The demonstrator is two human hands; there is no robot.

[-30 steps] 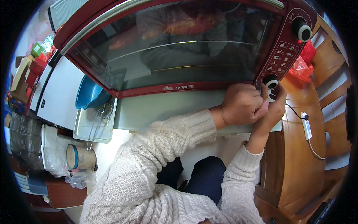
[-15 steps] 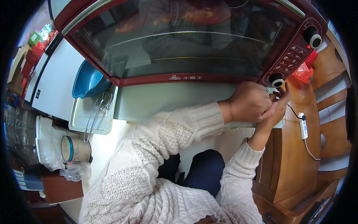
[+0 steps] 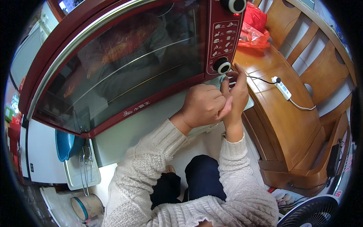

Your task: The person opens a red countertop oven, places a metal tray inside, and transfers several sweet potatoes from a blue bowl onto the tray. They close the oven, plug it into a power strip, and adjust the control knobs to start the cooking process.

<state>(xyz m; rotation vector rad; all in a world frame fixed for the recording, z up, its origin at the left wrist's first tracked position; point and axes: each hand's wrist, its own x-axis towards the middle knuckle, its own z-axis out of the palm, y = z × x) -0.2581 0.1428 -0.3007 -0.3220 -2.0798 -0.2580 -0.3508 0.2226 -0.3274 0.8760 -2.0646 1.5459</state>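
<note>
My left hand (image 3: 203, 104) is closed in a fist, its knuckles up, pressed against the base of my right hand (image 3: 238, 92). What its fingers close on, if anything, is hidden. The fingers of my right hand are partly stretched and apart, their tips just below the lower knob (image 3: 224, 67) of a dark red toaster oven (image 3: 206, 38). Whether they touch that knob I cannot tell. Behind the closed glass door, a reddish-orange shape and wire racks show through reflections. A small red light glows by the upper knob (image 3: 236, 5).
Left of the oven, a blue basin (image 3: 65, 145) and wire tongs (image 3: 84, 170) rest at a pale tray (image 3: 97, 176). On the right stands a wooden table (image 3: 280, 125) with a white power strip (image 3: 281, 89) and red plastic bag (image 3: 254, 28). A black fan (image 3: 312, 213) is at lower right.
The view has swung to the right, so the oven appears tilted and farther left, and the fan has come into sight. My hands remain together beneath the lower knob.
</note>
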